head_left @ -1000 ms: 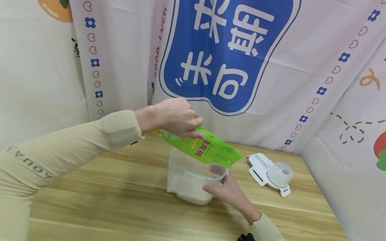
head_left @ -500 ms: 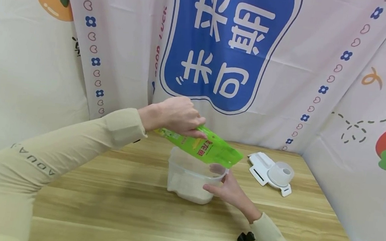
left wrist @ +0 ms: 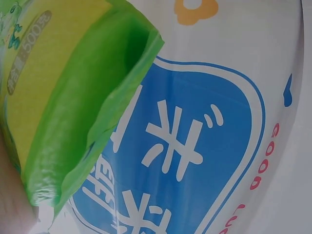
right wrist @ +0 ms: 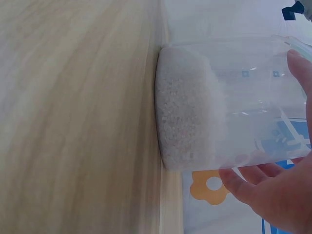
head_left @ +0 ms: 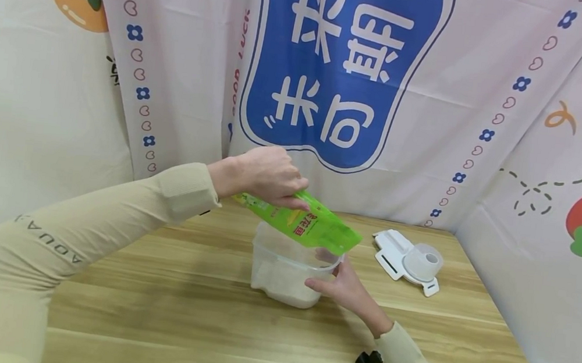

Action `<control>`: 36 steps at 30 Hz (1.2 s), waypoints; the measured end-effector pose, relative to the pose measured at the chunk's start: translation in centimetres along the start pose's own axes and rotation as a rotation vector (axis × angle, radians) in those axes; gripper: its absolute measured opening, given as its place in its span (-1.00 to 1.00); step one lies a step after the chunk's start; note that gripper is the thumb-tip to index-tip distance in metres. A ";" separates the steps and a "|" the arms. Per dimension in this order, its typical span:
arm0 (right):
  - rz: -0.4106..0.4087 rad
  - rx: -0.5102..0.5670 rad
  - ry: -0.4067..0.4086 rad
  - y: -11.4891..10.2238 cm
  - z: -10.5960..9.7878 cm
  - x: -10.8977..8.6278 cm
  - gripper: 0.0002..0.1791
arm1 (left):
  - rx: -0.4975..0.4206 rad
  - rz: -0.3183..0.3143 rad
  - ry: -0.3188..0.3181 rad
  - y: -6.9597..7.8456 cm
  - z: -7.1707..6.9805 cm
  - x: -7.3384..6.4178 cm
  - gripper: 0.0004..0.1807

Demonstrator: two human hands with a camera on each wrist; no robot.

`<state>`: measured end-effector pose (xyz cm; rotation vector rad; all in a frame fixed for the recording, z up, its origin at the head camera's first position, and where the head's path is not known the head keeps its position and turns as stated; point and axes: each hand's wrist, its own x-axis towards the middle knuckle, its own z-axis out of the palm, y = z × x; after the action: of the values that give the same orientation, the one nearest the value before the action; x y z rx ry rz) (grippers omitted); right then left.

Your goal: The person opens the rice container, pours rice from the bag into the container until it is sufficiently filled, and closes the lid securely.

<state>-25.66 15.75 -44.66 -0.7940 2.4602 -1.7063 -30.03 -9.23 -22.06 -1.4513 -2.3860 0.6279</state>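
My left hand (head_left: 265, 173) grips a green plastic rice bag (head_left: 313, 224) from above, tilted with its lower right end over a clear plastic container (head_left: 277, 268). In the left wrist view the green and yellow bag (left wrist: 63, 97) gapes along one edge, its inside looking bare. The container stands on the table, and white rice (right wrist: 183, 112) fills its lower part in the right wrist view. With thumb and fingers spread around the container's right side near the rim, my right hand (head_left: 346, 286) holds it. Part of the far rim is hidden behind the bag.
On the wooden table (head_left: 152, 308), a white lid with a translucent round cup (head_left: 422, 263) lies to the right of the container. A small black object (head_left: 368, 362) is beside the right sleeve. Printed cloth walls (head_left: 185, 78) enclose the table's back and sides.
The lower end of the bag has shifted very slightly left and down over the container. Both hands keep their grips, and the container has stayed in place.
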 end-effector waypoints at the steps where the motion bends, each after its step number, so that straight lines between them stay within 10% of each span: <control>1: 0.000 -0.001 -0.001 0.0 0.0 0.0 0.01 | 0.000 0.000 -0.002 0.0 0.0 0.0 -0.38; 36: 0.027 -0.006 -0.006 -0.1 0.0 -0.2 0.04 | -0.003 -0.020 -0.016 -0.3 -0.5 -0.2 -0.37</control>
<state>-25.40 15.78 -44.61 -0.7614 2.4612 -1.6857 -29.96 -9.45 -21.43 -1.4278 -2.4115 0.6335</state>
